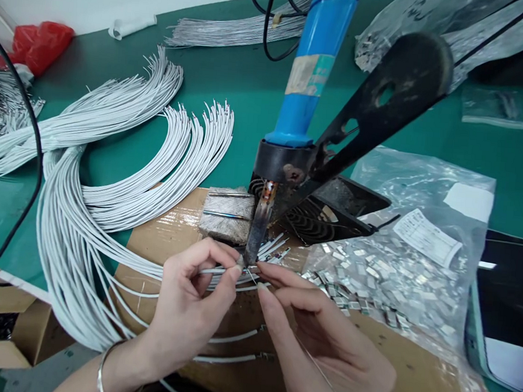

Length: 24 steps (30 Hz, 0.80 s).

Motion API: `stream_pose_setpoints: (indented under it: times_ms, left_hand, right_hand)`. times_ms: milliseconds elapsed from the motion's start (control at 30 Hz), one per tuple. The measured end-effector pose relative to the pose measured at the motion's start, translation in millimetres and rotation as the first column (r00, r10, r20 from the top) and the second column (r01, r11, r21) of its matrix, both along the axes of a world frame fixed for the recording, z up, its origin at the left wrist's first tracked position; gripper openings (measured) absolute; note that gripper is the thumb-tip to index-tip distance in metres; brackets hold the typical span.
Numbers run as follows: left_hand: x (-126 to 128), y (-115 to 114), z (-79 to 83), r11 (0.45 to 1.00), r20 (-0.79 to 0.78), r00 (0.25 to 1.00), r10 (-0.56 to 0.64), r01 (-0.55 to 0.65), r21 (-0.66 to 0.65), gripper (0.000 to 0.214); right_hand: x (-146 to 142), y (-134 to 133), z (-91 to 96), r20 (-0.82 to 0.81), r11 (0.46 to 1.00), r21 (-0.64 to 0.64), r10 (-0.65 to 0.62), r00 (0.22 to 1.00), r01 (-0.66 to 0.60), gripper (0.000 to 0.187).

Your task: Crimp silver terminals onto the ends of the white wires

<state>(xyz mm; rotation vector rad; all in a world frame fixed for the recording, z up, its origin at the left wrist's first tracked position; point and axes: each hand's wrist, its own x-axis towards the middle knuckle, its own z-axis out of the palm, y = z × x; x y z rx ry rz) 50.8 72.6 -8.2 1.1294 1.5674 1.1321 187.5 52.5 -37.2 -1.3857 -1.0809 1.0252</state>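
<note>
A white cable [210, 271] is pinched between thumb and finger of the left hand [201, 303]. Thin solder wire [320, 370] is held in the narrow pinch of the right hand [327, 340]. Both are brought close beneath the tip of a blue-handled soldering iron [315, 61], which is held nose-down by a black stand [388, 85]; whether it is touched cannot be told. Cardboard [180, 229] is laid beneath on the green surface [256, 87], flanked by white cable bundles [60, 222] and bagged metal connectors [372, 280].

workshop: soldering iron [317, 49], wire bundles [119, 106]
</note>
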Motion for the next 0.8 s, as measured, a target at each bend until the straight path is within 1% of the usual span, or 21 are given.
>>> stream_pose_setpoints:
  times_ms: [167, 267, 433, 667, 800]
  left_hand:
    - [-1.3, -2.3, -2.7, 1.0, 0.021, 1.0, 0.002, -0.002, 0.006, 0.013]
    - [-2.1, -3.8, -3.7, 1.0, 0.025, 1.0, 0.005, -0.006, 0.017, 0.012]
    - [-1.6, -2.7, -1.2, 1.0, 0.019, 1.0, -0.004, 0.003, 0.01, 0.014]
    - [-2.1, -1.6, 0.0, 1.0, 0.013, 1.0, -0.019, 0.019, 0.025, 0.012]
    - [-2.5, -0.1, -0.5, 0.998, -0.003, 1.0, -0.022, 0.023, 0.056, 0.013]
  right_hand:
    - [-1.4, -1.1, -1.8, -0.019, 0.999, 0.028, -0.021, 1.0, 0.021, 0.017]
    - [-1.6, -1.0, -0.7, -0.009, 1.0, 0.029, -0.011, 1.0, 0.011, 0.016]
    - [-2.5, -0.2, 1.5, -0.037, 0.999, 0.037, -0.008, 0.999, 0.009, 0.016]
    - [-4.0, -1.3, 1.5, -0.022, 0.999, 0.03, -0.03, 0.999, 0.03, 0.015]
    - [-5.0, -0.4, -1.7, 0.013, 0.995, 0.098, -0.029, 1.0, 0.027, 0.014]
